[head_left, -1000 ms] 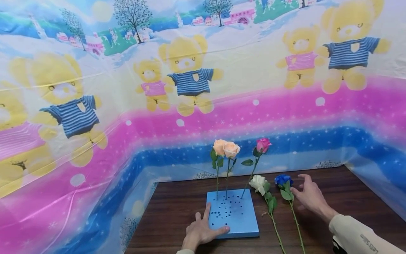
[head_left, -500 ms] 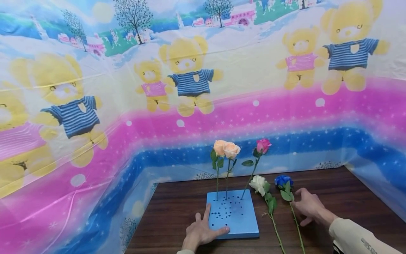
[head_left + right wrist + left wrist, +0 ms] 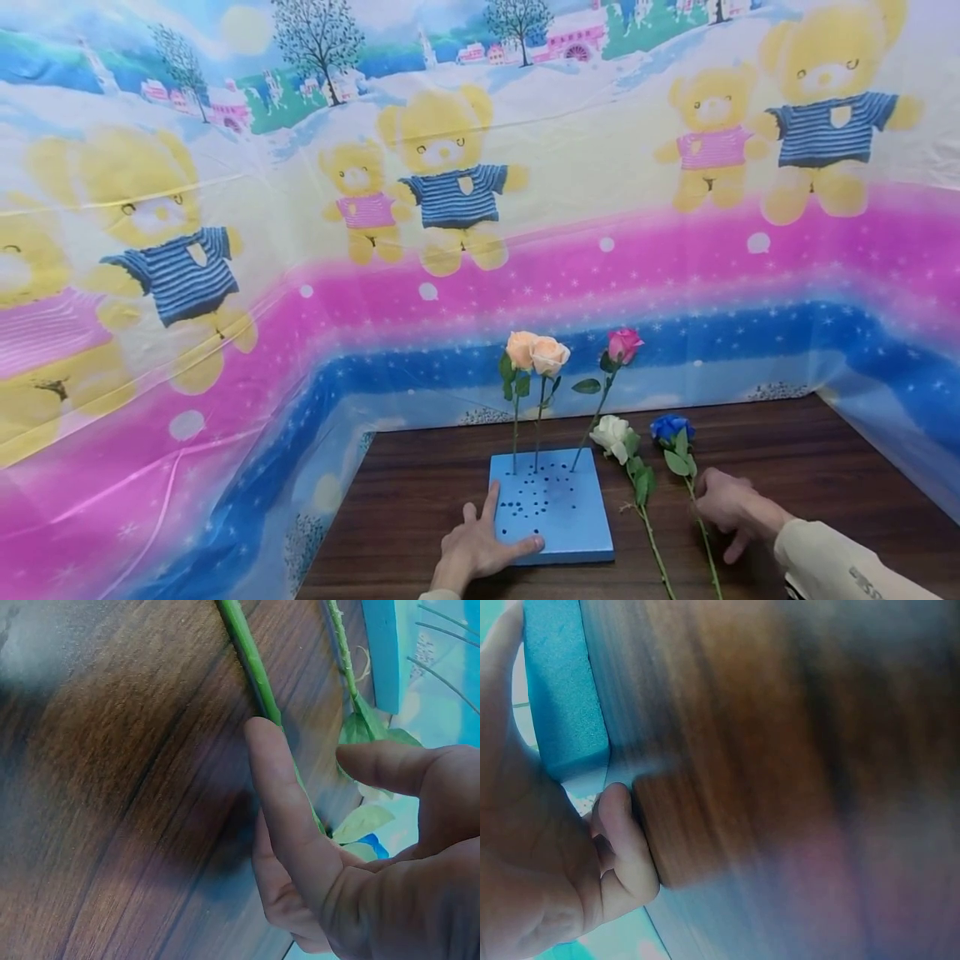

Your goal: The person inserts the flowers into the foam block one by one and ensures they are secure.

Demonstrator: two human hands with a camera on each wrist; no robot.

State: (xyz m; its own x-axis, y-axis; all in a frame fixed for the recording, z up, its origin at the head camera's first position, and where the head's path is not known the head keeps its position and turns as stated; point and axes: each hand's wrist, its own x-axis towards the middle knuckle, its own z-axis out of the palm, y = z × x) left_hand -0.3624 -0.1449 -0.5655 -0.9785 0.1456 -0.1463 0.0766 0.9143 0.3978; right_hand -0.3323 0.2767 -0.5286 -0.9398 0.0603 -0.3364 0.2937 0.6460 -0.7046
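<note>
In the head view my left hand (image 3: 476,546) rests against the near left corner of a light blue foam block (image 3: 558,533) dotted with holes. Its thumb lies over the front edge; the index finger runs along the left side. Two peach roses (image 3: 538,353) and a pink rose (image 3: 622,345) stand in the block. My right hand (image 3: 727,504) is at the stem of a blue rose (image 3: 672,429) lying on the table. In the right wrist view a fingertip meets the green stem (image 3: 251,664), while the thumb stays apart from it.
A white rose (image 3: 612,437) lies between the block and the blue rose. The dark wooden table (image 3: 405,483) ends at a printed cloth backdrop (image 3: 465,308) with bears, which rises behind and at both sides.
My right hand has moved from beside the blue rose's bloom down toward the near part of its stem, its fingers turning downward. The left hand and block have stayed put.
</note>
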